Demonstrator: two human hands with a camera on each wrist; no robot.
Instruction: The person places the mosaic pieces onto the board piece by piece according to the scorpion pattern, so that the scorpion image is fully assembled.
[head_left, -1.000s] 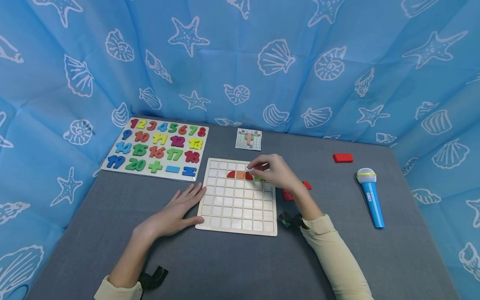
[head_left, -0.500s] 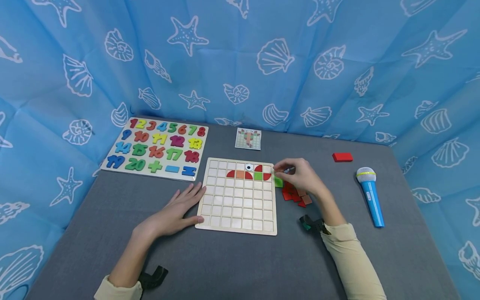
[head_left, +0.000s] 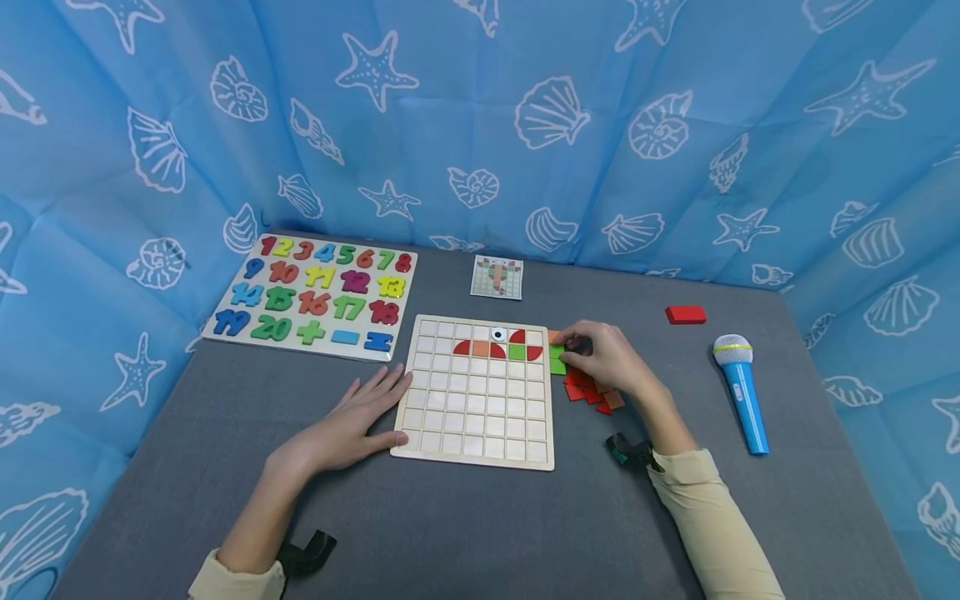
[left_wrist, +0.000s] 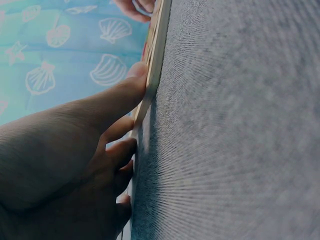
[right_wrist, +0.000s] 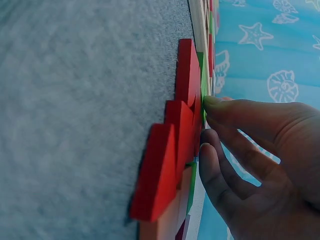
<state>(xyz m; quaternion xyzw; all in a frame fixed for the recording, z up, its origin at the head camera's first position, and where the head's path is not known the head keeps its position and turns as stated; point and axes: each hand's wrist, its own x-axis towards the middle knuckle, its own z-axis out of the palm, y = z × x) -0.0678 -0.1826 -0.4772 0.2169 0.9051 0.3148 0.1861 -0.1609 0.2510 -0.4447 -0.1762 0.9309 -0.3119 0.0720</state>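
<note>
A pale wooden grid board (head_left: 472,461) lies in front of me. Near its far edge sit several red quarter-round tiles, an orange square tile (head_left: 480,349), a green square tile (head_left: 517,352) and a white eye tile (head_left: 498,334). My left hand (head_left: 360,425) is spread flat, its thumb and fingertips on the board's left edge. At the board's right edge, my right hand (head_left: 606,358) reaches into a pile of loose tiles, red ones (head_left: 579,387) in front. In the right wrist view its thumb touches a loose green tile (right_wrist: 202,75), and the fingers are loosely bent.
At the back left lies a number puzzle board (head_left: 341,340). A small pattern card (head_left: 497,277) is behind the grid board. On the right are a red block (head_left: 686,315) and a blue toy microphone (head_left: 742,396). A blue shell-print curtain (head_left: 480,125) stands behind the table.
My right hand has moved right from over the board to the loose tiles, leaving the eye tile in the grid. My left hand has stayed in place.
</note>
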